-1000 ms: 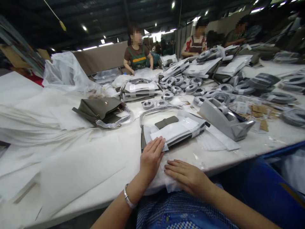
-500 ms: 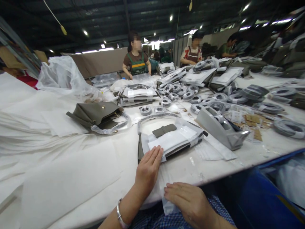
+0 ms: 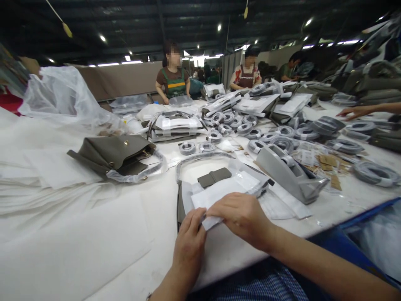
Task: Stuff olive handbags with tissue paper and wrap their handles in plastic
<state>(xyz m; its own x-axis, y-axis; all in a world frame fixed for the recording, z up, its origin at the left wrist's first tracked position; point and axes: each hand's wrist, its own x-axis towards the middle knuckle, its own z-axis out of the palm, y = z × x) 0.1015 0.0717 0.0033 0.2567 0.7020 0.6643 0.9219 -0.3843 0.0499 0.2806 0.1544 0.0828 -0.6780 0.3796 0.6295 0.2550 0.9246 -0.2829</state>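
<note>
A dark olive handbag (image 3: 181, 205) lies flat before me, with white paper (image 3: 219, 190) over its front and a small olive flap piece (image 3: 214, 177) on top. Its handle (image 3: 205, 156) is wrapped in clear film and arches away from me. At the bag's near left corner, my left hand (image 3: 190, 240) has its fingers closed on the paper edge. My right hand (image 3: 242, 215) meets it there, bent over the paper with its fingertips pinching the same edge; the palm hides part of the bag.
A grey tape dispenser (image 3: 285, 171) stands right of the bag, beside white paper strips (image 3: 282, 205). Another olive handbag (image 3: 115, 152) lies left, near large white sheets (image 3: 78, 234). Coiled wrapped straps (image 3: 283, 144) spread behind. Two co-workers (image 3: 173, 79) stand across; a co-worker's hand (image 3: 355, 112) reaches in from the right.
My right hand has moved up from the table's front edge onto the bag, folding the hanging white paper up. My left hand has gone from lying flat to gripping. Another person's hand has appeared at right.
</note>
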